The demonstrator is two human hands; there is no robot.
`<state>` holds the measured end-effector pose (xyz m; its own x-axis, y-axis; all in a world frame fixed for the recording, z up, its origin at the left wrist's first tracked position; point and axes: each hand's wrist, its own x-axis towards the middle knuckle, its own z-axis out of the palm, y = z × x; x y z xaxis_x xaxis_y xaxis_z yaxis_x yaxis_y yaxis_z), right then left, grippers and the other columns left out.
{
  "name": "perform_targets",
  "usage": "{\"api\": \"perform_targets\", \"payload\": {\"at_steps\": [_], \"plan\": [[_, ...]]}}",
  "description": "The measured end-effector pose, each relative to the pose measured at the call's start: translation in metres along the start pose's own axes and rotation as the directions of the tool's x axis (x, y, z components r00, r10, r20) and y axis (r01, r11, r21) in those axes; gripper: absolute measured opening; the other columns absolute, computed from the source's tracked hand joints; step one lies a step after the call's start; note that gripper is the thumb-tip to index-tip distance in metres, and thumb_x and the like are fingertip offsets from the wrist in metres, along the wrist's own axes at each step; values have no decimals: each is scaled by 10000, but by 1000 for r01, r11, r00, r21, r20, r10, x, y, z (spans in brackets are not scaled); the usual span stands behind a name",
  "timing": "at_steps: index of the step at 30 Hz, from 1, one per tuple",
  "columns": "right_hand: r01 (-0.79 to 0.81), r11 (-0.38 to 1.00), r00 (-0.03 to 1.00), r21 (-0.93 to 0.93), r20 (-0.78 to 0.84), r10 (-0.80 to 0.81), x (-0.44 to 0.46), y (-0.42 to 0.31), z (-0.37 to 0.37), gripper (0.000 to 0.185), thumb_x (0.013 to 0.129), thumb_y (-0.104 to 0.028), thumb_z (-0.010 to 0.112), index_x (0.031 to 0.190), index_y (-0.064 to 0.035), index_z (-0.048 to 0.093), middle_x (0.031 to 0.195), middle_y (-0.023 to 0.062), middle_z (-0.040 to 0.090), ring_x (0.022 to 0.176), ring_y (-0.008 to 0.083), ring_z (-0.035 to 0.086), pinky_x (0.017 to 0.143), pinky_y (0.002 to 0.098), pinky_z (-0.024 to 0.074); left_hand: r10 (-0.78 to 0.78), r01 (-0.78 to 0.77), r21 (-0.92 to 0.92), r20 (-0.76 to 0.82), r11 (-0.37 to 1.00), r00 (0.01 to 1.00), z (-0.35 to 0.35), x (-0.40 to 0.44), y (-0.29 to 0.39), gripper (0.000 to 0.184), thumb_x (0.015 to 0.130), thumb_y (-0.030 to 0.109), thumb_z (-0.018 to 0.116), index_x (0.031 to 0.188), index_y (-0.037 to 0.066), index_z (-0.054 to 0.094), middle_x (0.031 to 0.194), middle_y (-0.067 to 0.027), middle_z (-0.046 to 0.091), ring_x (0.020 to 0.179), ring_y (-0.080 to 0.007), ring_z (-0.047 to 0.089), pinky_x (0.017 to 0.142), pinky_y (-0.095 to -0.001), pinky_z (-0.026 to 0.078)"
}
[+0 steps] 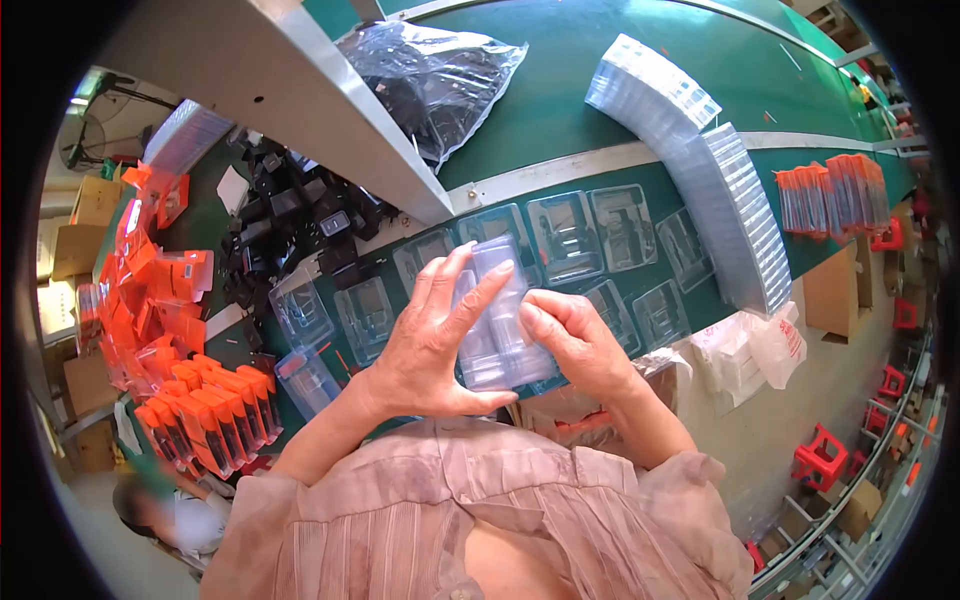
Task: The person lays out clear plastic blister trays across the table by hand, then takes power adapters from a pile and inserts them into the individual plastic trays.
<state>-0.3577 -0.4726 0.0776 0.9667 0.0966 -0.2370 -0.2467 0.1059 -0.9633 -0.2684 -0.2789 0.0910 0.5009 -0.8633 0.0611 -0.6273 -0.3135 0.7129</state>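
Observation:
Close to my body, my left hand (435,335) spans a stack of clear plastic trays (500,325), its fingers over the top and its thumb at the near edge. My right hand (575,340) is at the right side of the stack, fingers curled and pressed together against the plastic; what they pinch is hidden. Several single clear trays lie flat on the green table beyond, among them one tray (565,235) just past the stack and another tray (365,318) to its left.
Black parts (300,205) are heaped at the left, near orange-topped packages (215,415). A bag of black items (430,85) lies beyond a metal post (340,95). Long rows of nested clear trays (735,220) curve at the right, before more orange packages (835,195). A person (175,515) is at lower left.

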Motion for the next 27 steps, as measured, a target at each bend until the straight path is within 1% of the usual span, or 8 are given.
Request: {"api": "perform_targets", "payload": {"at_steps": [4,7,10,15,23,24,25,27], "plan": [[-183,931,983,317,78,166,-20,11,20,240,1009,-201,464,834,-44,511,773,-81,459,737,24,386,657,224,376,-34,43,-64,133,997,991,-9,-14,5,959,573,448,820,1395,121,451,1439,-267,293,1263,-468,352,1051,-535,336],[-362,884,930,296,176,322,-28,14,31,277,998,-217,472,777,-56,512,739,-68,460,711,34,379,626,224,349,-117,179,-192,295,965,948,-12,-26,1,934,579,442,817,1385,127,465,1437,-268,298,1258,-456,355,1049,-542,337],[-388,867,921,313,164,353,-28,24,40,291,983,-214,479,736,-63,505,708,-60,452,689,38,375,610,232,336,-152,200,-120,326,972,933,-5,-31,8,959,569,485,823,1381,123,465,1421,-272,312,1271,-458,337,1047,-544,331],[-335,822,939,461,92,332,-31,32,56,287,980,-230,491,732,-87,511,682,-68,448,633,22,366,546,222,307,-113,165,-140,321,976,940,2,-35,1,965,557,528,822,1365,120,488,1431,-288,301,1300,-458,319,1056,-535,324],[-367,674,887,641,23,460,-52,51,71,277,980,-274,509,757,-110,529,657,-67,448,573,27,401,509,212,320,-247,310,-263,248,913,937,22,-65,-9,888,544,482,822,1298,103,546,1363,-260,404,1222,-386,419,1046,-463,341],[-305,697,909,650,-20,416,-58,58,70,153,968,-208,552,847,-115,569,710,-108,480,580,-13,384,502,166,300,-287,345,-270,233,899,929,20,-70,-11,875,544,472,821,1288,100,549,1364,-246,408,1219,-379,422,1049,-453,337],[-304,709,864,636,-128,486,-62,49,63,142,945,-175,565,817,-114,554,694,-78,491,561,18,407,491,172,298,-324,376,-276,216,884,921,18,-75,-15,862,544,463,820,1278,98,552,1365,-233,413,1216,-371,425,1052,-442,333],[-49,740,905,671,-283,317,-76,44,31,221,902,-180,545,707,-121,459,629,-14,397,548,110,394,508,245,334,-484,510,-367,168,778,859,13,-96,-28,810,574,415,802,1271,93,544,1361,-179,432,1236,-341,422,1074,-403,301]]}}
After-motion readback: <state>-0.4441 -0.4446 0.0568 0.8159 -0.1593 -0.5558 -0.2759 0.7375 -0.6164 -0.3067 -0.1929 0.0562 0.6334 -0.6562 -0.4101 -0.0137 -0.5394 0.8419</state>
